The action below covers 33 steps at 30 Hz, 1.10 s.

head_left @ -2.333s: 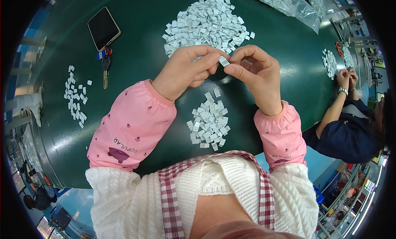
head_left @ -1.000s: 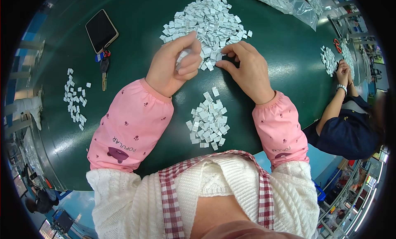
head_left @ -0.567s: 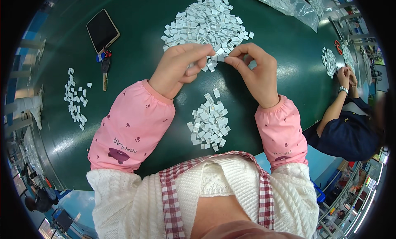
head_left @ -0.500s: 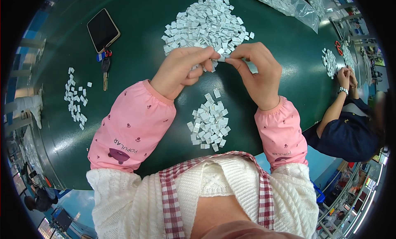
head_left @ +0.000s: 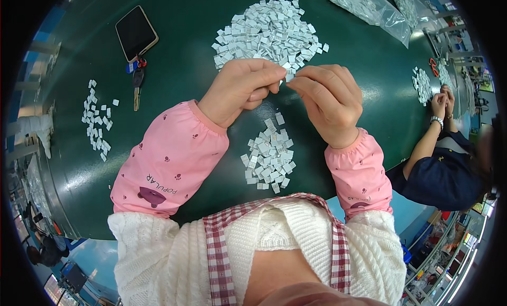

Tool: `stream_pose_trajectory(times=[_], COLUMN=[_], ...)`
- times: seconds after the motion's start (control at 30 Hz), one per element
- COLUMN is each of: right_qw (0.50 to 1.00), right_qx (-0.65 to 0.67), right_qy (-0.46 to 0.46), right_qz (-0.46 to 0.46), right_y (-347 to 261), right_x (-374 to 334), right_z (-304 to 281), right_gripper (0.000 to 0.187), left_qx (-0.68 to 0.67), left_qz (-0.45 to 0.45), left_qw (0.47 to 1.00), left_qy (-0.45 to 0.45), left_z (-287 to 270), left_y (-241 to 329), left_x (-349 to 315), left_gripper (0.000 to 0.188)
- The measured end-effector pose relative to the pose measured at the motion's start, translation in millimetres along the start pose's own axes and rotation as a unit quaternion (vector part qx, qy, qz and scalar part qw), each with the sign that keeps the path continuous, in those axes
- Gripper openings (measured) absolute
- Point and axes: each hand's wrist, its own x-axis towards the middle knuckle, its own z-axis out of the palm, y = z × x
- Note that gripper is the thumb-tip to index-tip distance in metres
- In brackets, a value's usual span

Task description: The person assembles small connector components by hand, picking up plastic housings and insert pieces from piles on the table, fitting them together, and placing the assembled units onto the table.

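A white piece [head_left: 290,77] sits between the two hands, just beside the near edge of the large pile [head_left: 269,31] in the picture. It lies right of the left hand [head_left: 285,73] and left of the right hand [head_left: 292,80]; neither hand is clearly nearer. The right thumb and forefinger appear clamped on its right, near side. The left fingertips meet its left edge, but whether they grip it I cannot tell. Its long axis is too small to read.

The small pile [head_left: 269,155] lies on the green worktop [head_left: 203,187], on the near side of the hands and between the forearms. Scattered pieces [head_left: 95,119] lie to the far left of the left hand, with a phone [head_left: 136,32] and key [head_left: 137,81] between them and the large pile.
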Motion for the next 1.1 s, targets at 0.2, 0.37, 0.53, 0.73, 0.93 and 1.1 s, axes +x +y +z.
stream_pose_trajectory(times=[0.2, 0.37, 0.53, 0.73, 0.93, 1.1], right_qw=[0.950, 0.887, 0.876, 0.915, 0.955, 0.999], right_qx=[0.213, 0.343, 0.355, 0.268, 0.176, 0.015], right_qy=[-0.085, -0.118, -0.136, -0.088, -0.043, 0.010], right_qz=[0.213, 0.285, 0.298, 0.289, 0.233, 0.043], right_y=[-8, 0, 4, -1, -8, -8], right_x=[1, 0, -4, -5, -5, -3], right_z=[-9, -8, -11, -8, -6, -3], right_gripper=[0.016, 0.018, 0.017, 0.011, 0.016, 0.017], left_qx=[0.005, -0.003, -0.023, -0.037, -0.041, -0.045], left_qz=[-0.016, -0.043, -0.051, -0.031, -0.019, -0.022], left_qw=[1.000, 0.997, 0.997, 0.999, 0.999, 0.999], left_qy=[-0.021, -0.058, -0.054, -0.012, -0.019, -0.017], left_z=[-3, -7, -5, 2, 4, 2], left_y=[4, 5, 1, -1, -1, -5], left_x=[-1, 0, 1, -1, -1, 0], left_gripper=[0.011, 0.009, 0.010, 0.015, 0.018, 0.019])
